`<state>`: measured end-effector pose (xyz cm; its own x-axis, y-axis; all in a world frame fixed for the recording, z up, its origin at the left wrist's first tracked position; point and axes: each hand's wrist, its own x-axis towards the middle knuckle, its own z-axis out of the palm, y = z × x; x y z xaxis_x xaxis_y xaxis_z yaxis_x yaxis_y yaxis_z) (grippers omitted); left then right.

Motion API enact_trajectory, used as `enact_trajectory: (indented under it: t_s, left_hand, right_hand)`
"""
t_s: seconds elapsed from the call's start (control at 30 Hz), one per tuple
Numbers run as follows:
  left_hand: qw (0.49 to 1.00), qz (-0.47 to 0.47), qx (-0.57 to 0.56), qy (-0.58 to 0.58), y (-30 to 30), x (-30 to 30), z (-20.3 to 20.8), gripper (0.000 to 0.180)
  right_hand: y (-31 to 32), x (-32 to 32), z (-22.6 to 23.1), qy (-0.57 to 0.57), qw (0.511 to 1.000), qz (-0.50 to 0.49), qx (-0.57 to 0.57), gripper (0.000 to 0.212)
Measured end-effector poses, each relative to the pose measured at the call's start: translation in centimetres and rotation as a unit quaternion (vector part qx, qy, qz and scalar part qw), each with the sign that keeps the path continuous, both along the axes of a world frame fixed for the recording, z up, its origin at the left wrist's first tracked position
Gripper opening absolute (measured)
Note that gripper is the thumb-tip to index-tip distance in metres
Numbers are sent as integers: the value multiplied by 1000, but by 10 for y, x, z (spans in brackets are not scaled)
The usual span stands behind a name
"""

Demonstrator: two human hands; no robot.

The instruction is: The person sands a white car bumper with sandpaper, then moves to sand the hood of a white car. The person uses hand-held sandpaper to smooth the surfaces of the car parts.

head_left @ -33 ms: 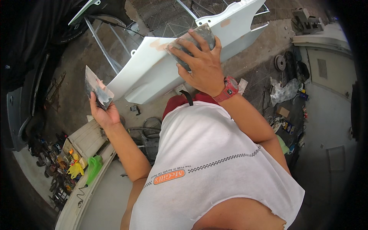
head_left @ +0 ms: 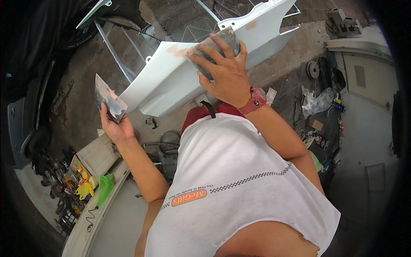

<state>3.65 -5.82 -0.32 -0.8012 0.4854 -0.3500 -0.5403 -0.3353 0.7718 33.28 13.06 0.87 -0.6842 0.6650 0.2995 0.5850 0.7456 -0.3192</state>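
Note:
A white car fender panel (head_left: 167, 79) is held up on a metal stand (head_left: 114, 53) in front of me, with pinkish-tan filler patches along its upper edge. My right hand (head_left: 227, 73), a red watch on its wrist, presses a flat, dark grey putty spreader (head_left: 231, 40) against the panel with fingers spread across its back. Part of the spreader is hidden under those fingers. To the left of the panel, my left hand (head_left: 116, 126) grips a thin putty board (head_left: 112, 100) by its lower end. Pink and grey putty is smeared on the board, which is tilted up beside the panel's left corner.
Dark floor mats (head_left: 175, 21) lie beyond the panel. At the left stand a cluttered shelf with a yellow glove (head_left: 84, 190) and a green plastic bag (head_left: 105, 188). On the right are a clear plastic bag (head_left: 317, 103), a round disc (head_left: 313, 70) and a pale cabinet (head_left: 366, 81).

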Motion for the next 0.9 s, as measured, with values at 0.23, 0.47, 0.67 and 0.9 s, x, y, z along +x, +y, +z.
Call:
enact_trajectory:
  t_s: [0.23, 0.47, 0.67, 0.9]
  left_hand:
    - [1000, 7, -1, -7, 6, -3, -2, 48]
    - [999, -40, 21, -3, 2, -11, -5, 48]
    - [999, -44, 10, 4, 1, -15, -5, 47]
    - [999, -43, 8, 2, 0, -18, -6, 46]
  right_hand:
    - [3, 28, -22, 47, 999, -1, -7, 49]
    - [5, 34, -63, 89, 995, -10, 34, 50]
    - [9, 27, -81, 102, 993, 5, 65, 52]
    - [14, 17, -94, 112, 991, 3, 66, 56]
